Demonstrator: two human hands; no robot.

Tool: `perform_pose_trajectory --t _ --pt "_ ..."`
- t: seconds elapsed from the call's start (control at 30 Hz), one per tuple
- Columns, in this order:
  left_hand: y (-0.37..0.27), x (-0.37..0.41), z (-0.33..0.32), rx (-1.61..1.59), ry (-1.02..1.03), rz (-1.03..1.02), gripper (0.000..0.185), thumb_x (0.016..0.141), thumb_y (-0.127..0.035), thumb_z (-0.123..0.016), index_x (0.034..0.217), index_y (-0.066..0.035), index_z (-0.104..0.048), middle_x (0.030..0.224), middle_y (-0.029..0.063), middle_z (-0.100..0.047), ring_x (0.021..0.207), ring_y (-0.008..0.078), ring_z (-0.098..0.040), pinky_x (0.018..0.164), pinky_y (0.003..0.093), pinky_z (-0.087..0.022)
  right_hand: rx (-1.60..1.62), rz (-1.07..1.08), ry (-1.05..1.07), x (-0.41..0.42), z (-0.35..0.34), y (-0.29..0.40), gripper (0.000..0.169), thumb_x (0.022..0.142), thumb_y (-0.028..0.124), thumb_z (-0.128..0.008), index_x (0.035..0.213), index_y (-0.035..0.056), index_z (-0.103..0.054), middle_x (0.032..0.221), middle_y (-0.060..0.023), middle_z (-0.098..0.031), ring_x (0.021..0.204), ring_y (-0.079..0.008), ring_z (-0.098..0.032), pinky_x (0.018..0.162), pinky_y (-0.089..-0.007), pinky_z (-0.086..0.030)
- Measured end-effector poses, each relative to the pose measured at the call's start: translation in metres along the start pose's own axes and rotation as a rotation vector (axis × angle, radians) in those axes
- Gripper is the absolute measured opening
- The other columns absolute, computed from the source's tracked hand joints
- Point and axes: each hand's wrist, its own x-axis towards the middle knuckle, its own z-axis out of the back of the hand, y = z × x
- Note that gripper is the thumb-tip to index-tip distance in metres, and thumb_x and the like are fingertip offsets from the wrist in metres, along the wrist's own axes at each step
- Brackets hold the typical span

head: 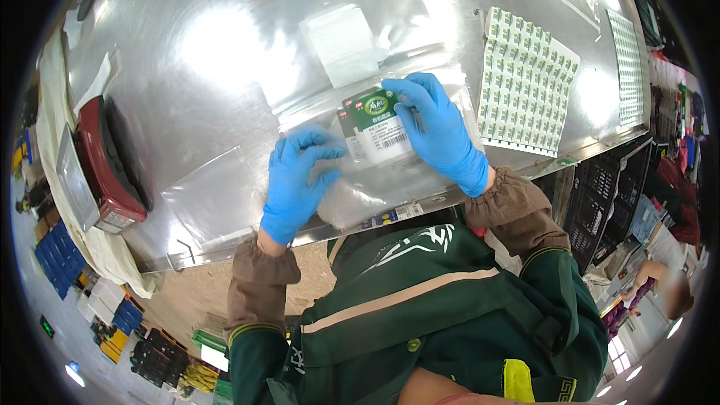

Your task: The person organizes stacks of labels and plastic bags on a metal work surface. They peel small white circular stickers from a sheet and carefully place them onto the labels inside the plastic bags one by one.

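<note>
My right hand (436,132), in a blue glove, holds the right edge of green-and-white printed labels (382,124) between thumb and fingers. The labels lie overlapped above clear plastic bags (360,194) at the steel table's near edge. My left hand (301,177), also gloved in blue, is just left of the labels, its fingers apart and slightly blurred; nothing shows in it. Beyond the labels, a pale translucent square sheet (343,45) rests on more clear plastic.
Sheets of small green-and-white stickers (526,84) (625,70) lie on the right of the steel table (152,90). A dark red device (109,169) stands at its left edge. Black crates (599,197) are below right. Another person (655,287) is at far right.
</note>
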Motion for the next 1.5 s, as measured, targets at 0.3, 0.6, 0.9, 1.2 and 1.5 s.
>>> perform_pose_trajectory --t 0.3,0.6,0.9,1.2,1.5 --pt "0.009 0.029 0.018 -0.771 -0.352 0.746 0.011 0.092 -0.011 -0.062 0.1 -0.005 -0.065 0.094 0.0054 -0.062 0.081 0.0166 -0.058 0.071 0.0277 -0.046 0.145 -0.098 -0.472 0.016 0.069 0.045 0.038 0.079 -0.004 -0.072 0.115 0.0035 -0.061 0.077 0.0014 -0.06 0.074 -0.0088 -0.055 0.075 -0.0261 -0.046" --pt "0.012 0.002 -0.006 -0.179 0.059 0.067 0.019 0.073 0.0 -0.077 0.088 -0.009 -0.071 0.108 0.0075 -0.063 0.096 0.0275 -0.059 0.088 0.0365 -0.048 -0.225 -0.024 -0.132 0.001 0.01 0.01 0.029 0.077 0.006 -0.073 0.106 0.0082 -0.067 0.087 -0.0018 -0.061 0.081 -0.018 -0.057 0.072 -0.0309 -0.046" --pt "0.002 0.032 0.028 -0.681 -0.596 0.559 0.024 0.101 -0.02 -0.05 0.096 -0.004 -0.068 0.099 0.0051 -0.063 0.089 0.015 -0.059 0.082 0.0316 -0.048 0.048 -0.074 -0.222 -0.003 0.053 0.02 0.017 0.071 0.003 -0.077 0.082 0.0057 -0.065 0.089 -0.0059 -0.059 0.089 -0.022 -0.057 0.08 -0.0343 -0.045" --pt "0.018 0.001 0.001 -0.2 0.074 0.13 0.017 0.074 -0.006 -0.076 0.09 -0.01 -0.07 0.103 0.0064 -0.066 0.098 0.0274 -0.058 0.089 0.0379 -0.045 -0.256 -0.053 -0.187 -0.001 0.009 0.003 0.017 0.072 0.007 -0.075 0.082 0.0079 -0.062 0.088 -0.007 -0.056 0.088 -0.0294 -0.051 0.079 -0.0413 -0.042" --pt "0.016 0.061 0.035 -0.743 -0.628 0.655 0.025 0.102 -0.018 -0.049 0.113 -0.001 -0.061 0.113 0.0084 -0.062 0.101 0.0164 -0.058 0.09 0.0336 -0.048 -0.502 0.011 -0.206 0.036 0.166 -0.053 0.018 0.085 0.016 -0.071 0.101 0.0074 -0.069 0.099 -0.0084 -0.067 0.097 -0.0253 -0.06 0.087 -0.0367 -0.047"
